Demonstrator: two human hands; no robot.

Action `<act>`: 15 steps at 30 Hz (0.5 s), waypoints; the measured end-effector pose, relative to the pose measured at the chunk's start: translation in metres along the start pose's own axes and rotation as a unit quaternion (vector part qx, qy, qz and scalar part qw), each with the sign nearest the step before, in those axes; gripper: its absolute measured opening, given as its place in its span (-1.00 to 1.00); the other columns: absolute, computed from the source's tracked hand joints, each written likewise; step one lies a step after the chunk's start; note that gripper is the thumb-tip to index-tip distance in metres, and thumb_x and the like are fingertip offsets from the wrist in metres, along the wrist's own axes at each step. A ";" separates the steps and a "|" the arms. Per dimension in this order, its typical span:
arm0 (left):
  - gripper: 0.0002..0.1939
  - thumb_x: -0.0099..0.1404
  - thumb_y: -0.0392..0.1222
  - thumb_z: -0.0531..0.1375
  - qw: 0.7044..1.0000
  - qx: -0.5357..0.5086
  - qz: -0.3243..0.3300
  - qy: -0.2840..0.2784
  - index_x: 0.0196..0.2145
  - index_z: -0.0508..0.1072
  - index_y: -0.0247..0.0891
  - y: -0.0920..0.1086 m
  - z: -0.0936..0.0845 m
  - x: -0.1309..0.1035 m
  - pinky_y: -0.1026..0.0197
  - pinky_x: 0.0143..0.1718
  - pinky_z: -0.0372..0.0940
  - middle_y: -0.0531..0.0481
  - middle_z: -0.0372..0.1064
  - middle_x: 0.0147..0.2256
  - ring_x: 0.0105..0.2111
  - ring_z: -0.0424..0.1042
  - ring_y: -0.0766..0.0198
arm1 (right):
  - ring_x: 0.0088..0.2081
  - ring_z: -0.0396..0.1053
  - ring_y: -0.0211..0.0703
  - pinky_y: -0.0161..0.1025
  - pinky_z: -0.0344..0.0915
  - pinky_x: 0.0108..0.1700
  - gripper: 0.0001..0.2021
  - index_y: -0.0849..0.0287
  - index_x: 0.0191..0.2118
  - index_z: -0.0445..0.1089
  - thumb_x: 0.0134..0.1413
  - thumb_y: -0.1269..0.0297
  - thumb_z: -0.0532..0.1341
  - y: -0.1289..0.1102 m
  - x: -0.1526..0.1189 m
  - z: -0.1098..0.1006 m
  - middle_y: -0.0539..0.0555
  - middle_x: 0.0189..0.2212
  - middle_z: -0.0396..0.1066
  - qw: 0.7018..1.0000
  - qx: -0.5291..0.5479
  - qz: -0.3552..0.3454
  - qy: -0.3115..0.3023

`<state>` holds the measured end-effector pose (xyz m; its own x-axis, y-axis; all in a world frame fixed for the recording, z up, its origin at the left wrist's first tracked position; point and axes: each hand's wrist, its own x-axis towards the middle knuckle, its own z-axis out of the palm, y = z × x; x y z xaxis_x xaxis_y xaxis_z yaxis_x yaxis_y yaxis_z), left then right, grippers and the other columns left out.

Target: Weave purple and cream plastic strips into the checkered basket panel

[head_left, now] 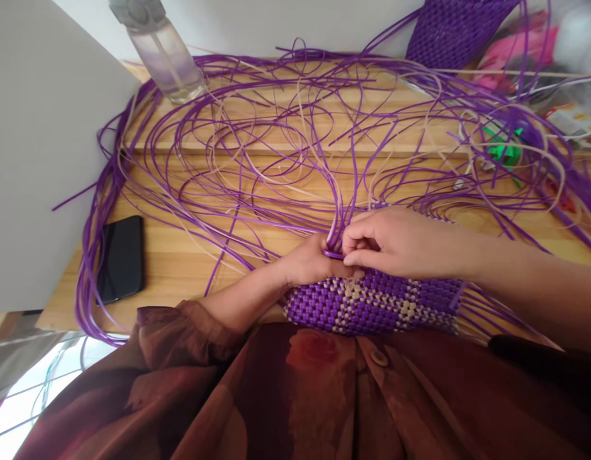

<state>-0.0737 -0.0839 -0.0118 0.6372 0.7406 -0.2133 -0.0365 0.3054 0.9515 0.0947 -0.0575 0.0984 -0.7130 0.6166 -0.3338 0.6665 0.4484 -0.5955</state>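
Note:
A woven piece of purple and cream plastic strips (376,303) lies at the table's front edge, against my shirt. My left hand (314,259) grips its upper edge, with a purple strip (333,254) bent in a loop at the fingertips. My right hand (384,243) is closed in a pinch beside that loop, thumb and forefinger at the strip's end. Several loose strips (340,211) rise from between the two hands and fan out toward the back. The palm side of my left hand is hidden.
Long purple and cream strips (257,134) sprawl over the wooden table (180,281). At the left lies a black phone (122,259); a clear bottle (165,57) stands behind. Back right are a purple woven piece (455,35), a green item (503,147) and plastic bags (575,108).

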 end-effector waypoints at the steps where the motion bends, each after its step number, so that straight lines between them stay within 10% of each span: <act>1: -0.68 -0.03 -0.19 0.44 1.000 0.009 0.003 0.005 -0.33 0.50 -0.36 0.000 0.000 0.000 0.24 -0.29 0.29 0.05 0.40 -0.41 -0.39 0.35 0.34 | -0.46 0.30 -0.31 -0.31 0.13 -0.39 -0.90 0.17 -0.45 0.48 0.02 0.31 0.25 -0.002 0.003 0.000 -0.02 -0.49 0.44 1.000 0.022 0.004 0.016; 7: -0.61 0.05 -0.20 0.42 0.999 0.024 0.039 -0.012 -0.16 0.51 -0.33 0.008 0.001 0.000 0.18 -0.11 0.35 -0.04 0.48 -0.25 -0.24 0.43 0.25 | -0.59 0.15 -0.34 -0.30 0.07 -0.50 -0.66 0.14 -0.26 0.52 0.21 -0.01 0.15 -0.007 0.019 -0.006 -0.07 -0.60 0.32 0.965 0.254 0.061 0.023; 11: -0.72 0.03 -0.17 0.41 0.993 0.111 0.030 0.009 -0.29 0.54 -0.33 0.011 0.001 -0.001 0.18 -0.19 0.35 0.02 0.46 -0.35 -0.30 0.40 0.25 | -0.45 0.36 -0.27 -0.30 0.21 -0.39 -0.74 0.14 -0.24 0.55 0.16 0.08 0.22 0.006 0.012 -0.011 -0.02 -0.48 0.48 0.980 0.151 0.018 -0.125; 15: -0.67 0.05 -0.18 0.40 0.995 0.085 0.051 0.000 -0.22 0.54 -0.34 0.011 0.001 -0.001 0.14 -0.10 0.37 -0.03 0.50 -0.24 -0.22 0.44 0.22 | -0.49 0.32 -0.33 -0.33 0.14 -0.43 -0.89 0.15 -0.40 0.50 0.08 0.27 0.26 -0.002 0.009 -0.010 -0.06 -0.51 0.47 0.997 0.040 -0.012 -0.063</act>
<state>-0.0735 -0.0818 -0.0008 0.6362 0.7630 -0.1145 0.0303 0.1235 0.9919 0.0887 -0.0462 0.1037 -0.7541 0.5178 -0.4040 0.6323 0.4060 -0.6598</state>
